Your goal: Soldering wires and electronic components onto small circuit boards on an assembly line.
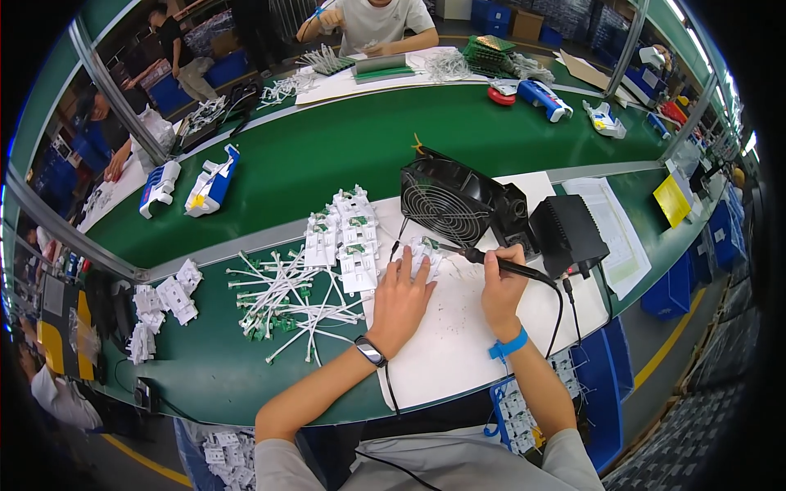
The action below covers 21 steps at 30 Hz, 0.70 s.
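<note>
My right hand (502, 295) is closed round the handle of a soldering iron (473, 255), whose tip points left. Under that tip lies a small white plastic housing (424, 246) with a bit of green on it. My left hand (401, 304) reaches over the white work sheet (449, 344), its fingers pressed on the housing and holding it down. Left of this hand stand rows of similar white plastic housings (357, 237). Nearer to me lies a loose pile of white cables (286, 299) with small green boards.
A black fan (446, 200) stands just beyond my hands, beside a black box-shaped unit (568, 236). The iron's cord trails by my right wrist. More white housings (173, 299) lie at left. Past a metal rail, the green belt (327, 155) carries blue-and-white device shells (214, 182). A co-worker sits opposite.
</note>
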### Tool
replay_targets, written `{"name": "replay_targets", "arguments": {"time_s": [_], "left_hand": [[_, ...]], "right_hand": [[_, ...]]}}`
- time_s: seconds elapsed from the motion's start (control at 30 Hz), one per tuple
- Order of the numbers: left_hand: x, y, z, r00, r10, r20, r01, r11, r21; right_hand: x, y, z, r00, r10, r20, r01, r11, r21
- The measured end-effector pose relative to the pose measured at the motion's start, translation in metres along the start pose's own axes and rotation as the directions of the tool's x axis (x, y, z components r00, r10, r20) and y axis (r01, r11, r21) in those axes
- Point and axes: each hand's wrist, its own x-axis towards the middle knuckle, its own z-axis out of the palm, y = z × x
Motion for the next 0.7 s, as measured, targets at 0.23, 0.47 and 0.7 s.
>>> {"name": "replay_targets", "arguments": {"time_s": [0.23,0.47,0.7], "left_hand": [[-0.001,-0.001,0.001,1.0,0.007,-0.029,-0.006,1.0,0.029],[0.0,0.0,0.001,0.999,0.022,-0.043,-0.021,1.0,0.012],[0.001,-0.001,0.002,0.999,0.014,-0.041,-0.013,1.0,0.023]], "right_hand": [[0.002,-0.004,0.003,0.999,-0.018,0.027,0.018,1.0,0.022],[0.002,0.004,-0.001,0.999,0.013,0.03,-0.013,1.0,-0.003],[0.0,0.007,0.0,0.998,-0.043,0.043,0.046,0.996,-0.07]]}}
